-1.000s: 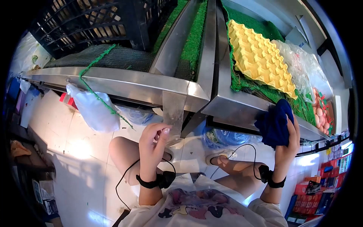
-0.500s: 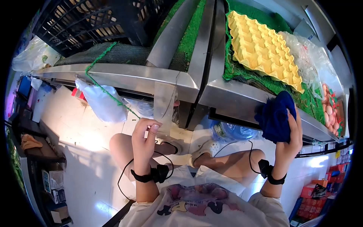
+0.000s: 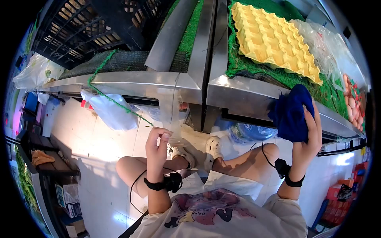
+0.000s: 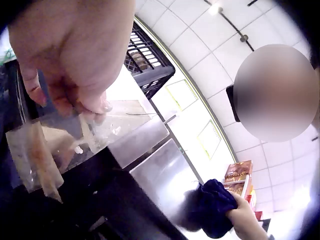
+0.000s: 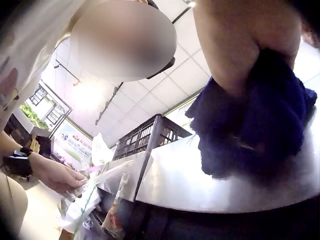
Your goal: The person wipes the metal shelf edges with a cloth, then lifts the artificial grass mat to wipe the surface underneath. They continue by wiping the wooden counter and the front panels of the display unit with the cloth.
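Note:
My left hand (image 3: pixel 155 148) pinches the lower part of a clear plastic strip (image 3: pixel 170 107) that hangs at the metal counter's front edge. In the left wrist view, this plastic (image 4: pixel 65 145) looks creased, with yellowish patches and small white bits on it. Bunched in my right hand (image 3: pixel 309 139) is a dark blue cloth (image 3: pixel 293 115), gripped between fingers and thumb against the steel front (image 3: pixel 246 97) of the right-hand counter. The right wrist view shows the cloth (image 5: pixel 255 120) draped below the palm, covering most of the fingers.
On green turf lies a yellow egg tray (image 3: pixel 274 39), beside clear plastic bags (image 3: pixel 317 45) and eggs (image 3: pixel 352 105). A black crate (image 3: pixel 91 31) stands on the left counter. Green twine (image 3: pixel 107 93) hangs over its edge, near a white bag (image 3: pixel 113 111). Bagged goods (image 3: pixel 252 133) sit underneath.
The head view has shifted, so the counters sit higher in it. My right hand keeps the blue cloth at the counter front; my left stays at the plastic strip. The feet show closer together.

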`<state>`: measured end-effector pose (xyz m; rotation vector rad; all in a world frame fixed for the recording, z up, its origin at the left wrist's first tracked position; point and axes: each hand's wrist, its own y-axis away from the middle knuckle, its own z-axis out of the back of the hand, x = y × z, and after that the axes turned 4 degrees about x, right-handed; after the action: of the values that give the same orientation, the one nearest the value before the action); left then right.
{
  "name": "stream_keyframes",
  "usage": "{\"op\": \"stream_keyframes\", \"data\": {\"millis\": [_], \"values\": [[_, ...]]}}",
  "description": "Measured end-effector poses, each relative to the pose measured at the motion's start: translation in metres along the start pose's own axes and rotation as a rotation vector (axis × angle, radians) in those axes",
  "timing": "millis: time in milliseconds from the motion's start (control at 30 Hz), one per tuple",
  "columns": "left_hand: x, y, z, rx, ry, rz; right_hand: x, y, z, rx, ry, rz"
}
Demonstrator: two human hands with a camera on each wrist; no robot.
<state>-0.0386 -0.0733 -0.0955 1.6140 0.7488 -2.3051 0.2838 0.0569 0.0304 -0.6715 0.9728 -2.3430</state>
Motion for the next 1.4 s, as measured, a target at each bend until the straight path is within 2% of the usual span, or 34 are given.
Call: {"op": "stream_keyframes", "data": {"millis": [500,1067,1400], "values": [[0.030,0.010,0.000,0.046,0.032,0.023,0.000,0.002,-0.001,-0.010,-0.022,-0.006],[0.055,0.018,-0.003,0.058,0.012,0.014,-0.001,0.005,0.000,0.009,0.091,-0.036],[0.078,0.032,-0.002,0.096,0.013,0.097,-0.007,0.008,0.001,0.020,0.146,-0.001]]}}
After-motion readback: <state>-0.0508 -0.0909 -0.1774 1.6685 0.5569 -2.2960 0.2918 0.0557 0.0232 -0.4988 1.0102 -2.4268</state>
